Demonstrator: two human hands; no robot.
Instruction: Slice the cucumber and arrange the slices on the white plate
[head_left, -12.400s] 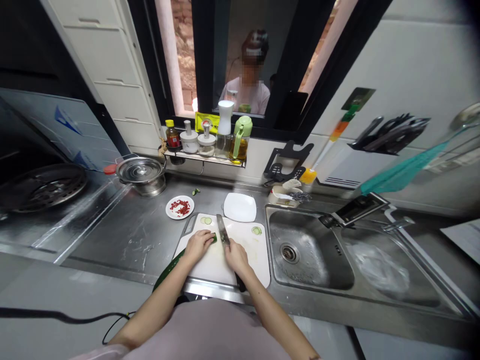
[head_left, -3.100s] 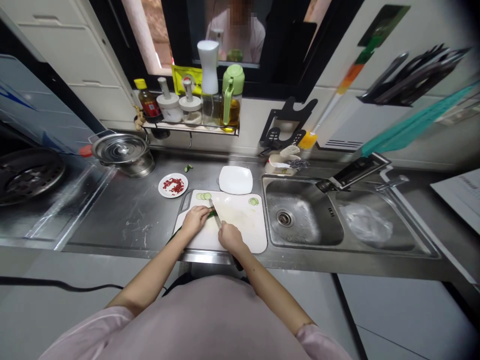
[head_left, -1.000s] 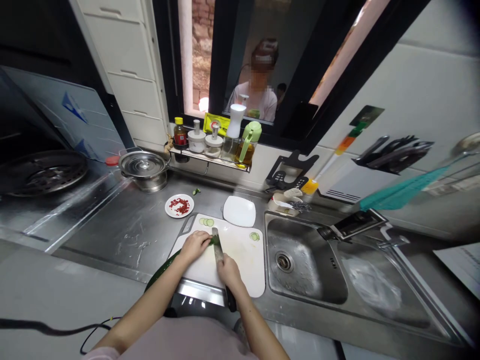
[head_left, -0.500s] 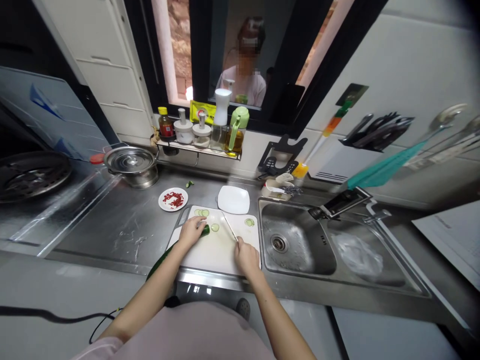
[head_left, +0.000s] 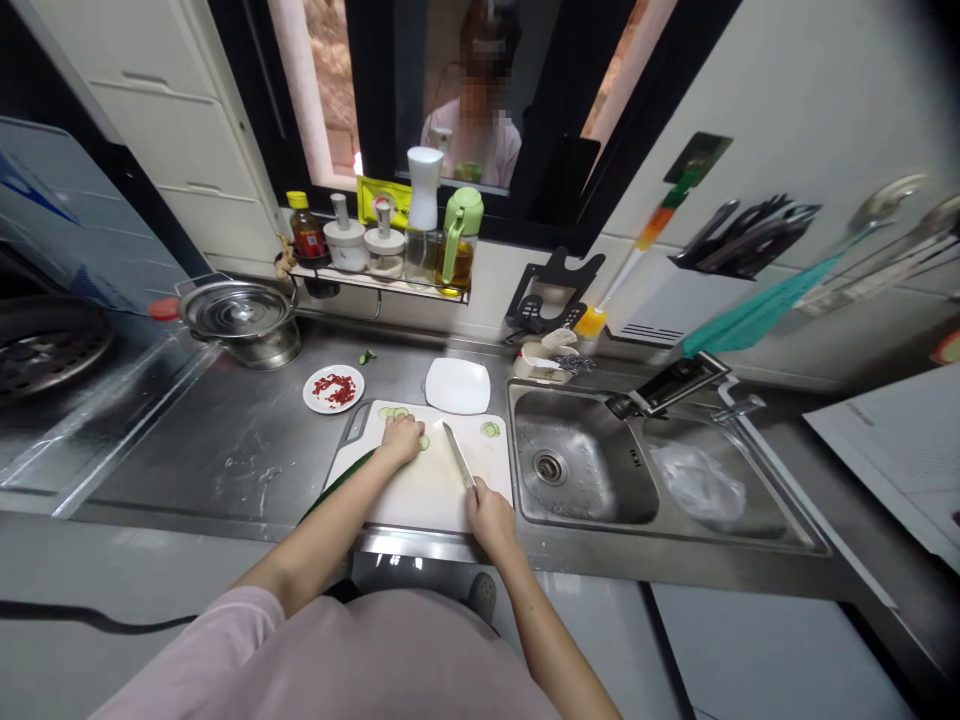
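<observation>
A white cutting board [head_left: 442,485] lies on the steel counter in front of me. My left hand [head_left: 402,439] rests on the board with its fingers curled over a fresh cucumber slice [head_left: 424,442], and the long green cucumber [head_left: 341,480] runs back under my forearm. Several more slices [head_left: 393,412] sit at the board's far left corner, and one or two slices [head_left: 490,429] lie at its far right. My right hand [head_left: 488,511] grips the handle of a knife [head_left: 458,455] whose blade points away across the board, apart from the cucumber.
A small plate of chopped red chilli [head_left: 334,388] and an empty white plate [head_left: 457,385] sit behind the board. The sink [head_left: 585,460] is to the right, a lidded steel pot [head_left: 238,318] far left, and a condiment shelf [head_left: 379,270] under the window.
The knife left the cucumber and swung out to the right, off the cut. My left hand slid forward from the cucumber's end onto the newly cut slice.
</observation>
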